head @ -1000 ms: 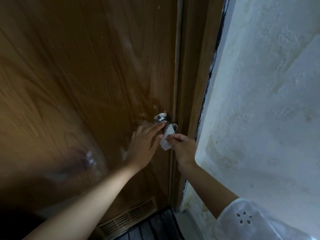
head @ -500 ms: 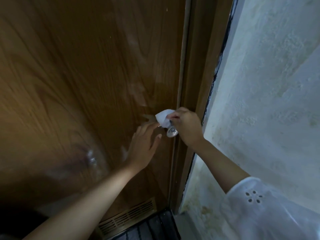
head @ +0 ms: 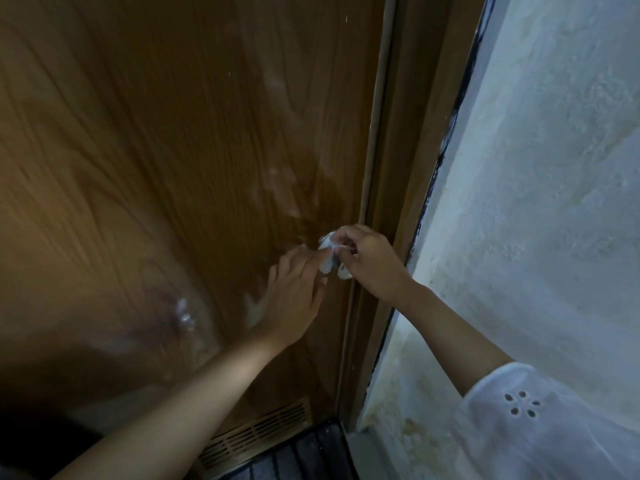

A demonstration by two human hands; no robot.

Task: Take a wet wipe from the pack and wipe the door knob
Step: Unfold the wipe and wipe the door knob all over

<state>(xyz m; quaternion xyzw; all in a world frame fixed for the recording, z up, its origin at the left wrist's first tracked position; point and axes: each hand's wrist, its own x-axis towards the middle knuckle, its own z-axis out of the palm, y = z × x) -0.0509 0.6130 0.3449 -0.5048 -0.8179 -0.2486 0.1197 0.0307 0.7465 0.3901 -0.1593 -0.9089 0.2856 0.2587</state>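
Now right hand [head: 370, 261] is pinching the wet wipe [head: 327, 263] around the door knob [head: 343, 271]; left hand [head: 294, 296] is lying spread, flat on the door [head: 173, 168]

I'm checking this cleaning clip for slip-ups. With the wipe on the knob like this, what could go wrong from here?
1. The wet wipe is bunched small in the right hand, so parts of the door knob may go unwiped; most of it is hidden now.
2. The left hand rests bare on the door beside the knob and may smear the glossy panel.
3. Pushing may swing the door, if unlatched; that cannot be told.
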